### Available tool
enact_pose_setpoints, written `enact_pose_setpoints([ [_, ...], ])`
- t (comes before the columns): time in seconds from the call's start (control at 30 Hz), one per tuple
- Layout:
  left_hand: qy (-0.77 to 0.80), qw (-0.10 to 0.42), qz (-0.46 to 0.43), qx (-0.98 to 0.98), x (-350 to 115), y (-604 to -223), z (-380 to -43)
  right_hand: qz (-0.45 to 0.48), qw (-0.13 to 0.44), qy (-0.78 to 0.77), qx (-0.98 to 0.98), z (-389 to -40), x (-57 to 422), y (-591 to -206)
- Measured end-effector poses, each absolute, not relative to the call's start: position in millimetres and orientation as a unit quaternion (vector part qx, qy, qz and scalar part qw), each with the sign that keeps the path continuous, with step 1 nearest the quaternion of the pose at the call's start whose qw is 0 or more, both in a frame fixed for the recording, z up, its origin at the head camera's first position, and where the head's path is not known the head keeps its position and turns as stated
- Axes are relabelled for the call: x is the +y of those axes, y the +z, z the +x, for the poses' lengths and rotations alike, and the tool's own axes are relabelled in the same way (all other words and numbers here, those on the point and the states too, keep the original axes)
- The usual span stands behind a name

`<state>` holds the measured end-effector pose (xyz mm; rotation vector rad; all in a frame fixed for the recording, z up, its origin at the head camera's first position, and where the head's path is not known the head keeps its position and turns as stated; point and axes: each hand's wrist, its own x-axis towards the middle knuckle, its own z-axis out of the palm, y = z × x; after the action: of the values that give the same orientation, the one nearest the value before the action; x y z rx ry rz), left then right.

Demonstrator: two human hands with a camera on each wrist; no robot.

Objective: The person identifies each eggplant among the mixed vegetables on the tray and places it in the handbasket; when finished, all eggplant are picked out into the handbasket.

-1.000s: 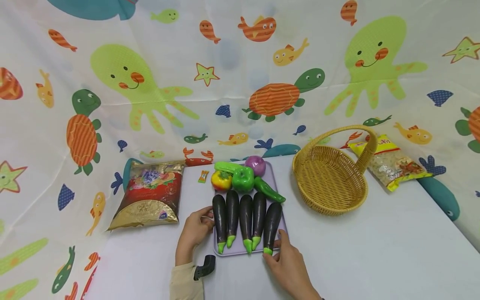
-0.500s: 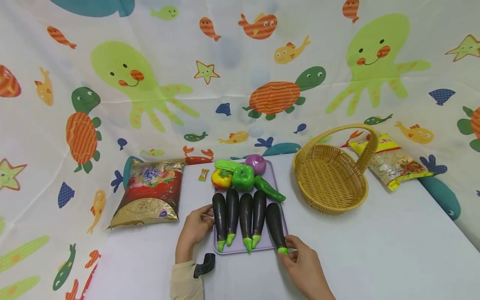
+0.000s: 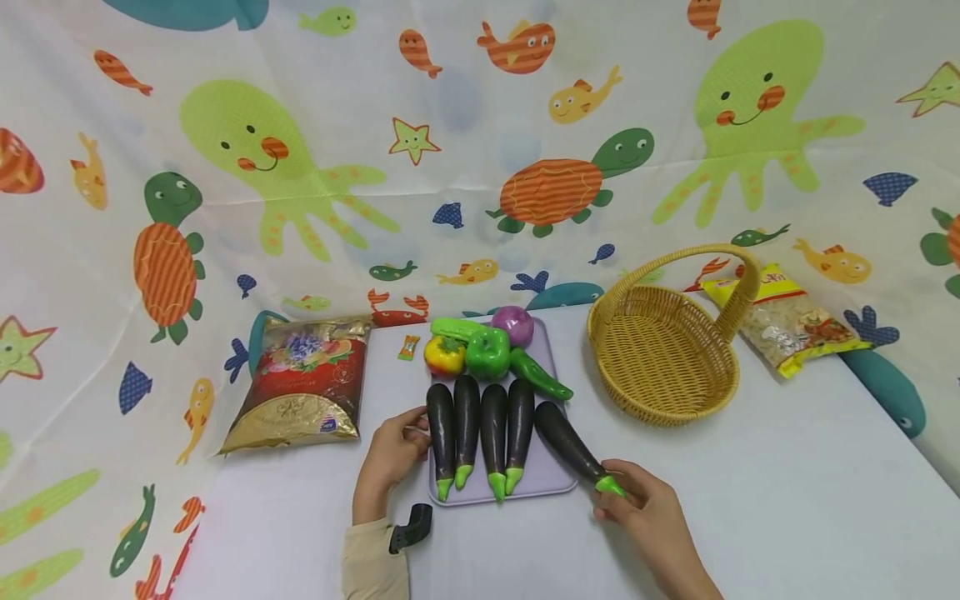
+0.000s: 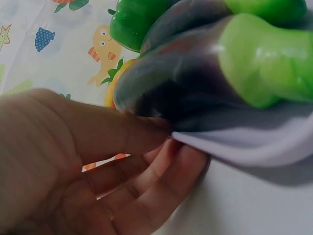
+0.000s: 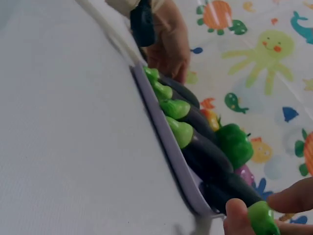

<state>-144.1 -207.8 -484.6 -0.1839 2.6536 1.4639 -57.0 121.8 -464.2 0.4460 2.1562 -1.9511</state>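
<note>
My right hand [image 3: 647, 507] pinches the green stem end of a dark eggplant [image 3: 572, 443], which slants across the right edge of a lilac tray [image 3: 551, 481]. Its blunt end stays over the tray, and in the right wrist view its green cap [image 5: 263, 218] shows between fingertips and thumb. At the tray's left side my left hand [image 3: 395, 450] pinches the rim [image 4: 244, 155] between thumb and fingers, close beside the leftmost eggplant [image 3: 441, 429]. Several eggplants lie side by side there, stems toward me. Behind them are a green bell pepper [image 3: 487, 354] and a long green pepper [image 3: 540, 375].
A yellow-red pepper [image 3: 445, 357], a purple onion-like ball [image 3: 513, 326] and a cucumber-like vegetable [image 3: 453, 328] fill the tray's back. A wicker basket [image 3: 663, 400] stands to the right, before a yellow-edged bag [image 3: 795, 329]. A red-gold bag [image 3: 300, 383] lies left, near a small wrapped sweet [image 3: 408, 347].
My right hand has moved right, swinging the stem end of the rightmost eggplant out past the tray's edge. The left hand keeps its place at the left rim.
</note>
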Motion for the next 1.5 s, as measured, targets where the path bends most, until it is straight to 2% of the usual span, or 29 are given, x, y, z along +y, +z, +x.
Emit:
enact_pose_setpoints([
  [0.13, 0.484, 0.053, -0.063, 0.871, -208, -484, -144, 0.170, 0.101, -0.697, 0.690, -60, 125, -464],
  [0.37, 0.490, 0.053, -0.060, 0.868, -208, -485, -144, 0.183, 0.056, -0.712, 0.676, -66, 127, -467],
  [0.63, 0.486, 0.050, -0.062, 0.870, -208, -485, -145, 0.206, 0.042, -0.717, 0.664, -68, 130, -465],
  [1.0, 0.495, 0.050, -0.066, 0.865, -208, -486, -144, 0.193, -0.002, -0.804, 0.562, -70, 138, -472],
  [1.5, 0.492, 0.049, -0.067, 0.866, -209, -485, -144, 0.198, -0.024, -0.835, 0.512, -72, 155, -462],
])
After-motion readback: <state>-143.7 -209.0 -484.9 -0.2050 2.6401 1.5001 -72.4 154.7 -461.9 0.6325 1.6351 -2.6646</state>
